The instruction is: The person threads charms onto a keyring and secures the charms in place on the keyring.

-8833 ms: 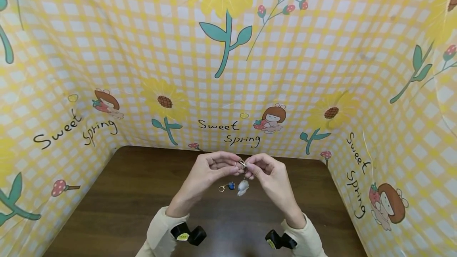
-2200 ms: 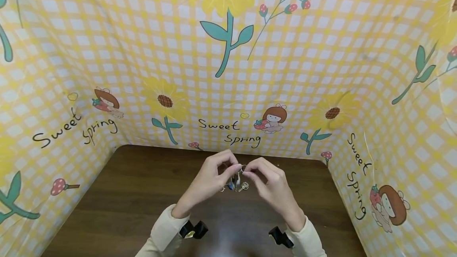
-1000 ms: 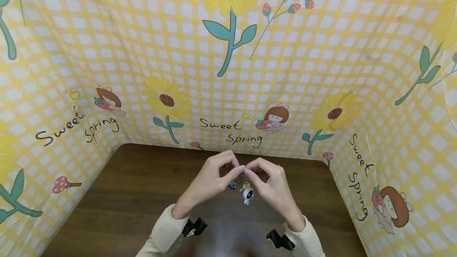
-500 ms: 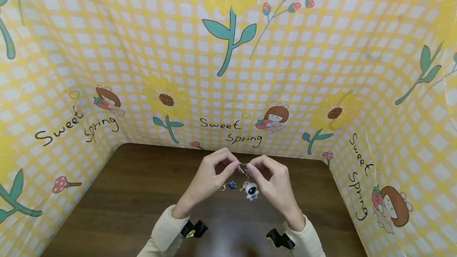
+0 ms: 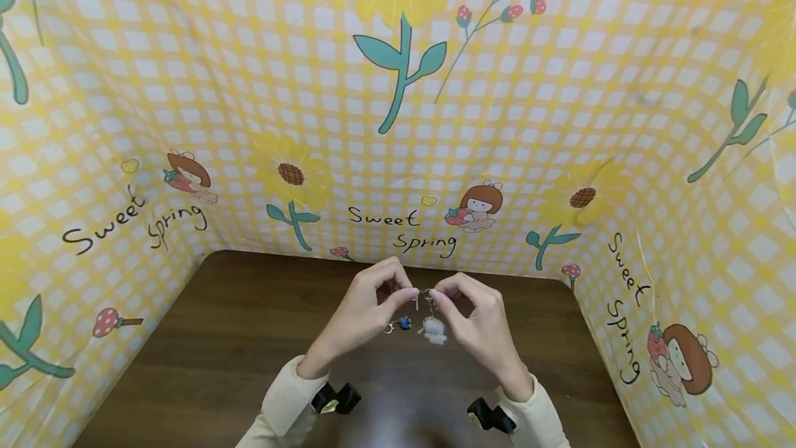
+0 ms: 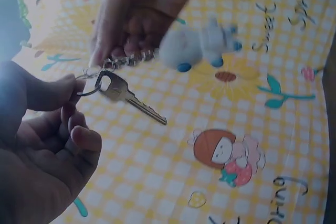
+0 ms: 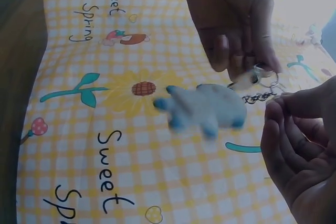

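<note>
Above the tabletop, my left hand (image 5: 370,303) pinches a metal key ring (image 6: 89,92) between thumb and forefinger. Opposite it, my right hand (image 5: 479,316) pinches at the ring where a short chain (image 6: 131,59) joins; its fingertips hide the exact spot. A key (image 6: 128,97) hangs on the ring between the hands. From the chain dangles a white astronaut charm (image 5: 434,331) with blue tips, its back toward the head view; it looks blurred in the right wrist view. Beneath the left hand, a small blue charm (image 5: 405,323) with a gold clasp (image 5: 388,328) lies on the table.
The dark wooden table (image 5: 249,337) is enclosed at the back and both sides by a yellow checked cloth (image 5: 373,164) with printed flowers and lettering. Black wrist cameras (image 5: 491,416) sit at both cream sleeves (image 5: 289,399).
The hands met at the fingertips a second ago and are now slightly apart. The astronaut charm has swung round from its dark visor to its back. The blue charm has stayed put.
</note>
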The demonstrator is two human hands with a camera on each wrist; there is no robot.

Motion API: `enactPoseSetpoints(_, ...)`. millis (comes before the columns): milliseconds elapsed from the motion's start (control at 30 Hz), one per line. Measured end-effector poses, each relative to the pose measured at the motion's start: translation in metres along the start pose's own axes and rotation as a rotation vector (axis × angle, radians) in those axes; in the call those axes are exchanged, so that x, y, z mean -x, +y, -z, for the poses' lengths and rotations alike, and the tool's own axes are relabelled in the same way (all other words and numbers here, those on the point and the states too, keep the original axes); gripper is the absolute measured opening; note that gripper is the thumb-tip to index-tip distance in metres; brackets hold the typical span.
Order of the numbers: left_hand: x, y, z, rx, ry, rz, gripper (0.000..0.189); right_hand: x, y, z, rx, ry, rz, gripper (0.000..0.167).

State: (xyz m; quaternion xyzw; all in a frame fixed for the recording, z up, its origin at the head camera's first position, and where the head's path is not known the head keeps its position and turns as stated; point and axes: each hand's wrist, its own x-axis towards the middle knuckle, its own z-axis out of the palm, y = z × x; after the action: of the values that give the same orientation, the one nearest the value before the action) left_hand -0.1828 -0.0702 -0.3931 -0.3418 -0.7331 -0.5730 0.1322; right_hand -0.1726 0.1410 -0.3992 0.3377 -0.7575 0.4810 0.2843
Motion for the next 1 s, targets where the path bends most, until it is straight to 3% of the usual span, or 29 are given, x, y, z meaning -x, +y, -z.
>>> enactPoseSetpoints(133,-0.0004,0.0011,-0.0008,0.059,0.007,0.026,0.017,0.0000,0.0007,0.0007,-0.018,-0.006,-0.006,0.021)
enactPoseSetpoints(433,-0.0017,0.0050,0.0014,0.073,-0.024,0.040,0.015,-0.0053,0.0003,0.0028,-0.018,-0.052,-0.014,0.016)
enactPoseSetpoints(767,-0.0036,0.0039,0.0007,-0.038,-0.079,0.036,0.011,-0.0086,0.0001,0.0011,-0.009,-0.018,0.051,0.023)
enactPoseSetpoints(1000,-0.0029,0.0025,-0.0012,0.020,-0.024,0.018,0.012,-0.0062,-0.0009,0.0020,-0.032,0.012,0.015,0.005)
